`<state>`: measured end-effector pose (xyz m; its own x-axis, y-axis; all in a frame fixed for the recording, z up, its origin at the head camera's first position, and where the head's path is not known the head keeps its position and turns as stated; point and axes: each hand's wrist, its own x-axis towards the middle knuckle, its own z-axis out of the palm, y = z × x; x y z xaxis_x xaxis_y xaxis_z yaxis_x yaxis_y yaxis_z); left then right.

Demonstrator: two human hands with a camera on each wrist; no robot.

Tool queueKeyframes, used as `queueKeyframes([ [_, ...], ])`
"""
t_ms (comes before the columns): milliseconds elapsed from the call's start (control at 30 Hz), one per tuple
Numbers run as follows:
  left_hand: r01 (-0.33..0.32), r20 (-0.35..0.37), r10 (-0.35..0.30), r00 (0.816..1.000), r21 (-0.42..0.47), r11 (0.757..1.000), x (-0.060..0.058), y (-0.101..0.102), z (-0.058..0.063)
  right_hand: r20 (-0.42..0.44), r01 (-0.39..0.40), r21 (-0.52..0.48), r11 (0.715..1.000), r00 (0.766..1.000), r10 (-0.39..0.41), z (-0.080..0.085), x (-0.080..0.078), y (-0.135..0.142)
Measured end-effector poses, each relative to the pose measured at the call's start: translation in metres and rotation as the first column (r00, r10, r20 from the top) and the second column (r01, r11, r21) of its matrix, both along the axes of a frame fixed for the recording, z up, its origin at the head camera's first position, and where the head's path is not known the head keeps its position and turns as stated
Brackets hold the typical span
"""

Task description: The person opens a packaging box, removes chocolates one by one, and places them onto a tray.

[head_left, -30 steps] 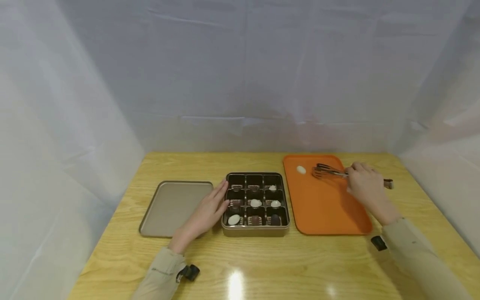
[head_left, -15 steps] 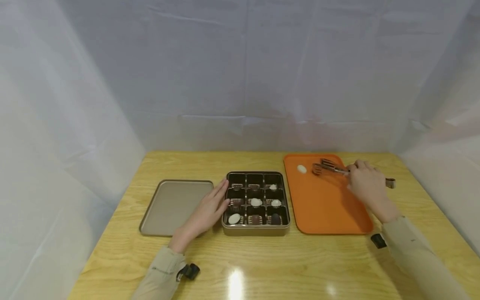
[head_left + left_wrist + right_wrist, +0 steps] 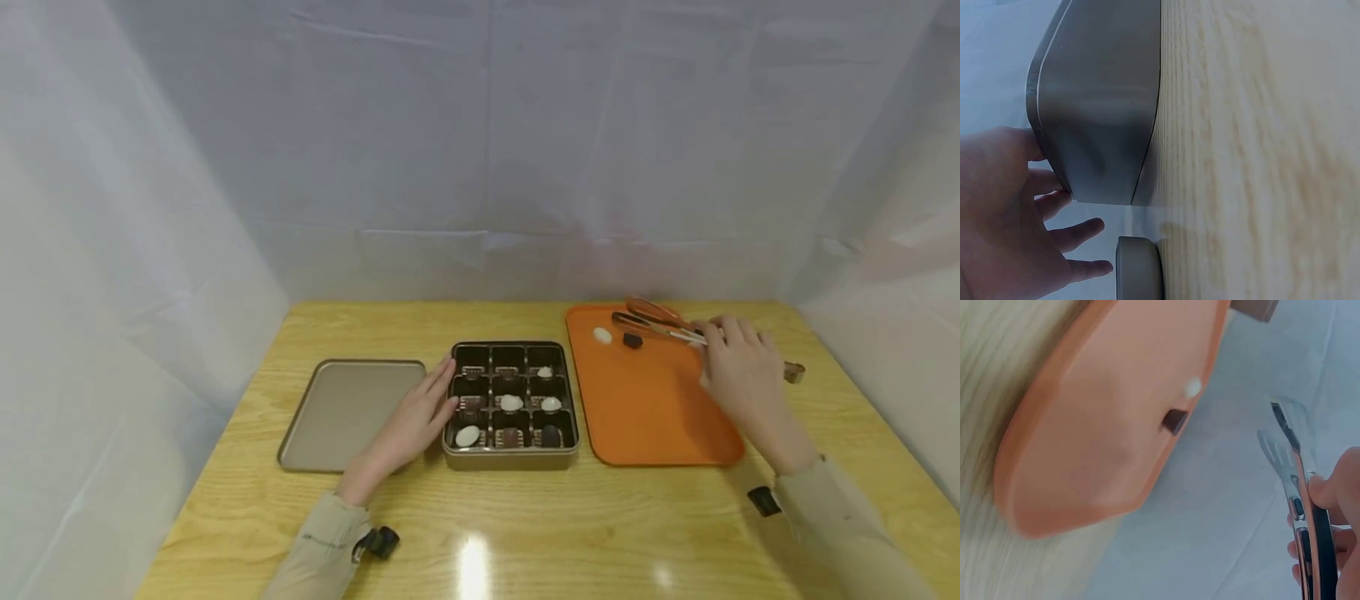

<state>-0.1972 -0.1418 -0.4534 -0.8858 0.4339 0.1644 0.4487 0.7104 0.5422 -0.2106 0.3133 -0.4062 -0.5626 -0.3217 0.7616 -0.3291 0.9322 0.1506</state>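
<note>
My right hand [image 3: 741, 367] grips metal tongs [image 3: 1316, 544] over the back right of the orange tray [image 3: 652, 417]. Their two slotted ends are apart, with nothing between them. On the tray, near its back edge, lie a dark chocolate [image 3: 632, 341] and a white oval chocolate [image 3: 602, 335]. My left hand [image 3: 408, 423] rests against the left side of a square tin [image 3: 512, 462], fingers extended along its rim. Inside the tin's divided insert, white, brown and dark chocolates sit in several compartments; the back left and back middle ones show no chocolate.
A flat beige lid [image 3: 352, 417] lies on the wooden table [image 3: 420, 533] left of the tin, partly behind my left forearm. White sheeting [image 3: 480, 167] hangs behind the table and along both sides.
The tongs have lifted up and away to the back right, and the dark chocolate now shows on the tray where their ends were. My left hand stays at the tin.
</note>
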Motion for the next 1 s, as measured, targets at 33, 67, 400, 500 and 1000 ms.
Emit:
queueKeyframes([
  [33,-0.001,-0.001,0.001,1.000,0.000,1.000,0.000,0.000,0.000,-0.015,-0.008,0.006,1.000,1.000,0.008,0.001,0.002,-0.002],
  [67,0.000,-0.001,0.001,1.000,0.002,1.000,0.000,0.000,0.000,-0.024,-0.014,0.012,1.000,1.000,0.014,0.003,0.004,-0.004],
  [400,-0.002,0.003,0.002,1.000,0.018,1.000,0.001,0.001,0.001,0.005,-0.088,0.080,0.993,0.996,0.088,0.008,0.017,-0.027],
  [500,-0.001,0.001,0.001,1.000,0.015,1.000,0.001,0.002,0.002,0.031,-0.099,0.102,0.990,0.995,0.096,0.006,0.018,-0.034],
  [1000,-0.004,0.000,0.004,1.000,0.013,1.000,0.001,0.002,0.002,0.191,-0.206,0.282,0.937,0.969,0.155,0.033,0.000,-0.079],
])
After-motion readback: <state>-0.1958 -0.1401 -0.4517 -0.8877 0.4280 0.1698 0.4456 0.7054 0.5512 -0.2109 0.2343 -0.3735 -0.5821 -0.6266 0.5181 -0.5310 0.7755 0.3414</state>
